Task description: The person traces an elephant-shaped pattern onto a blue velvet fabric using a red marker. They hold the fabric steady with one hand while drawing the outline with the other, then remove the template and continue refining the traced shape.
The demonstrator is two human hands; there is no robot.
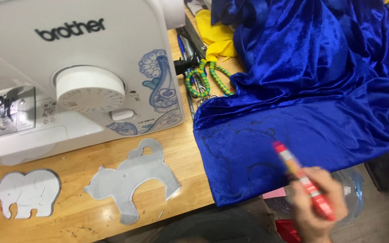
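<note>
At the desk's [91,211] front edge, the right hand [314,207] is gripping a red marker [300,177], its tip hovering over outlined blue velvet [248,153]; the fabric is looking soft, slippery, best pinned flat beside the lines; left hand unseen

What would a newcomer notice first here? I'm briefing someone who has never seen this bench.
The bright blue velvet fabric fills the right half, draped over the wooden table, with a faint dark outline drawn near its front edge. At lower right, the right hand holds a red marker over it. On the left stand a white sewing machine and two grey animal-shaped templates in front of it.
</note>
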